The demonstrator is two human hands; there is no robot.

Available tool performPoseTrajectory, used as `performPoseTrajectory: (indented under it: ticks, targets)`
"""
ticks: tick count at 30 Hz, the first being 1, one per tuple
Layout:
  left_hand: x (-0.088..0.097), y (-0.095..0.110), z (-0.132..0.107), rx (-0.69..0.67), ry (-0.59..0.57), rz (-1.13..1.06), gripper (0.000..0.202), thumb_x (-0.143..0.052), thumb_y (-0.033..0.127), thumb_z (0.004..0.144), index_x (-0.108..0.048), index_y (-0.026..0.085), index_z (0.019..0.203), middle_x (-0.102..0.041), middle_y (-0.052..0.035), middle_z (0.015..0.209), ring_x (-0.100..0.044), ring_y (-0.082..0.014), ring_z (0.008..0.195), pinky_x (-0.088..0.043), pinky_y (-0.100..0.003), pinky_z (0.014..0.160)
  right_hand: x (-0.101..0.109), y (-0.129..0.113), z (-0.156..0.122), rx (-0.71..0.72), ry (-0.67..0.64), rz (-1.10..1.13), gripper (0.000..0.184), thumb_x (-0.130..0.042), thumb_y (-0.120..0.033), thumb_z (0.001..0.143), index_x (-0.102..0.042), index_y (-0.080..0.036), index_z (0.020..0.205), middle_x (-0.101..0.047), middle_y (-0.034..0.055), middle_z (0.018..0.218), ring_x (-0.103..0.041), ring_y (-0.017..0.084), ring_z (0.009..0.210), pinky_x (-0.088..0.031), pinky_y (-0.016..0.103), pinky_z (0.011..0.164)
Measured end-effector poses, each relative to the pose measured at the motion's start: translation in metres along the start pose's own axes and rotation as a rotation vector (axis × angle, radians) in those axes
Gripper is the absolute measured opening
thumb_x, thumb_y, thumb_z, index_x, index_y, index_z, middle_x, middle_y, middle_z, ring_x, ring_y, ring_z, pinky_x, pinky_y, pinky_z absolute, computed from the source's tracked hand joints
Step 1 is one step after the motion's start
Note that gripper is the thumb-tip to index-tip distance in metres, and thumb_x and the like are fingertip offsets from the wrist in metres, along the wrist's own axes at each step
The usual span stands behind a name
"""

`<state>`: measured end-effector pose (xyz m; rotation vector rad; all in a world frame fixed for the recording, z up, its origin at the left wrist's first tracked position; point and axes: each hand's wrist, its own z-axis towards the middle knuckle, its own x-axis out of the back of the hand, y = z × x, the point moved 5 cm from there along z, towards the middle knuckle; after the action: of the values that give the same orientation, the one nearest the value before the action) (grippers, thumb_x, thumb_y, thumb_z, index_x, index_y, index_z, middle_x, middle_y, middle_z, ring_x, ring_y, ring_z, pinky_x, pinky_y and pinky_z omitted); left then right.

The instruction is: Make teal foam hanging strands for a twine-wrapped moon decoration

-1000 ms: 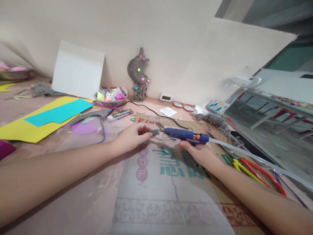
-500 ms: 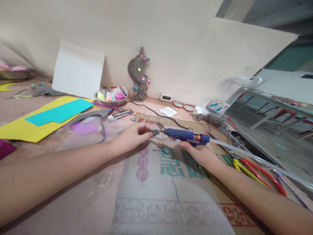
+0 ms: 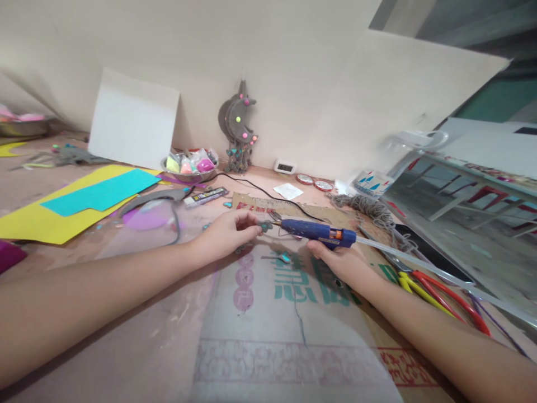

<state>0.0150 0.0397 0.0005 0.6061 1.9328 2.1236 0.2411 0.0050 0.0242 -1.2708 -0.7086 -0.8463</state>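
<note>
Blue glue gun (image 3: 312, 230) held up to a small grey-green piece (image 3: 265, 226)

The left hand (image 3: 226, 235) pinches the piece, while the right hand (image 3: 342, 263) is wrapped round the glue gun, its nozzle (image 3: 276, 223) pointing at the piece (whether the two touch is too small to tell). A clear glue stick (image 3: 403, 256) runs out behind the gun, past the right hand. Between the hands and nearer the person, a turquoise-and-grey bit (image 3: 285, 257) lies on the counter (image 3: 312, 197), with printed cardboard (image 3: 398, 366) beneath both hands. To the right of the right hand are red-handled scissors (image 3: 457, 296); beyond that hand sits a tangle of grey yarn (image 3: 369, 210). Beyond the left hand stands a bowl (image 3: 188, 177) of colourful packets (image 3: 184, 164), and well to its left a turquoise sheet (image 3: 100, 193) overlaps a yellow one. Farthest out, straight beyond both hands, a grey moon-shaped ornament (image 3: 237, 120) hangs against the wall (image 3: 302, 67).
</note>
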Motion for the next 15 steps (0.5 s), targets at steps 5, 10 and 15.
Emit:
performPoseTrajectory:
  ticks: [5, 10, 15]
  targets:
    - [0.000, -0.001, -0.001, 0.033, 0.022, -0.032, 0.016, -0.060, 0.030, 0.080, -0.058, 0.015, 0.086, -0.059, -0.0008, 0.072, -0.053, -0.0105, 0.062, -0.038, -0.020, 0.052, 0.000, -0.006, 0.004, 0.074, -0.072, 0.249, 0.042, -0.048, -0.053, 0.082, -0.061, -0.020, 0.060, -0.060, 0.0006, 0.057, -0.056, 0.015, 0.054, -0.046, 0.026, 0.056]
    - [-0.001, -0.002, 0.000, 0.046, 0.007, -0.080, 0.014, -0.061, 0.029, 0.079, -0.057, 0.017, 0.084, -0.056, 0.0021, 0.066, -0.051, -0.0091, 0.056, -0.036, -0.019, 0.049, 0.016, -0.002, 0.012, 0.080, 0.035, 0.677, 0.042, -0.048, -0.057, 0.084, -0.059, -0.019, 0.073, -0.068, 0.0046, 0.077, -0.050, 0.012, 0.051, -0.043, 0.025, 0.052]
    - [-0.001, -0.002, 0.001, 0.034, -0.003, -0.078, 0.015, -0.061, 0.029, 0.079, -0.055, 0.016, 0.083, -0.058, 0.0008, 0.070, -0.055, -0.0100, 0.060, -0.041, -0.021, 0.053, 0.033, 0.013, 0.041, 0.051, 0.056, 0.456, 0.044, -0.055, -0.058, 0.079, -0.068, -0.016, 0.084, -0.070, 0.0070, 0.084, -0.059, 0.015, 0.064, -0.042, 0.024, 0.052]
